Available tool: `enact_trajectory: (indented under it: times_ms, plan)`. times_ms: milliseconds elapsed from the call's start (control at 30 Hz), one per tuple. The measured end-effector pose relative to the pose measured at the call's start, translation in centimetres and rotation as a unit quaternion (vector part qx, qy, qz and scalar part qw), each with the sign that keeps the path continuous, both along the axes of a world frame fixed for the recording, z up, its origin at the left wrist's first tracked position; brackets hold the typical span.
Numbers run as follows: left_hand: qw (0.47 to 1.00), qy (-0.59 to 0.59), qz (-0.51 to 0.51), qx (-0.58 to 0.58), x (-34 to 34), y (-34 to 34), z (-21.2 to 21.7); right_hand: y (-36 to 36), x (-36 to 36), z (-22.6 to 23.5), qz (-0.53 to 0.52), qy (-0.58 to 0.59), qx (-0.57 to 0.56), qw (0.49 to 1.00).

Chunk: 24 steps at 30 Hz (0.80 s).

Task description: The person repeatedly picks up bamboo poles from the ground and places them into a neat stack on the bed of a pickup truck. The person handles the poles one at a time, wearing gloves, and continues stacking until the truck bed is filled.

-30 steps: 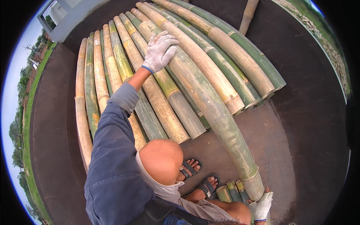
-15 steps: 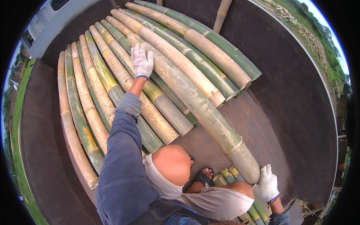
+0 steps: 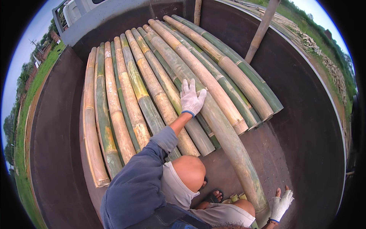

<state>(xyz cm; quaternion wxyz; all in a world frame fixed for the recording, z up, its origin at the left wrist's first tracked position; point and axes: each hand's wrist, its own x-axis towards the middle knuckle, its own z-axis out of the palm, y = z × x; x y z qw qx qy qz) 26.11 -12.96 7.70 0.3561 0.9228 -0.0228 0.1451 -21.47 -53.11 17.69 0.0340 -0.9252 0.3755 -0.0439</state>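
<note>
Several long bamboo poles lie side by side in a dark truck bed [image 3: 57,152]. One thick pole [image 3: 225,133] lies on top of the others and sticks out further toward me. My left hand [image 3: 191,98], in a white glove, lies flat on this pole partway up, fingers spread. My right hand [image 3: 281,204], also gloved, is at the pole's near butt end, fingers apart, touching or just beside it. My bare knee [image 3: 188,171] and sandalled foot [image 3: 213,196] are below the pole ends.
The truck bed's dark side walls curve around left and right, the cab [image 3: 80,11] is at the far end. Two upright posts [image 3: 261,30] stand at the far right wall. More cut poles lie on the ground outside at right [image 3: 305,38].
The view has swung so the poles sit more centred. My left hand has slid down the thick pole toward me. My right hand has opened beside the butt end.
</note>
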Motion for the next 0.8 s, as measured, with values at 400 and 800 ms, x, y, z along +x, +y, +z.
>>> enact_trajectory:
  times_ms: [400, 800]
  plan:
    - [0.998, -0.033, 0.005, -0.062, 6.9, 1.7, -3.3, -1.3, -9.3, -10.5, -0.349, -0.564, 0.488, 0.568]
    - [0.998, 0.011, -0.023, -0.065, 12.0, 4.5, -2.8, 18.5, 26.5, -15.1, 0.097, -0.569, 0.298, 0.760]
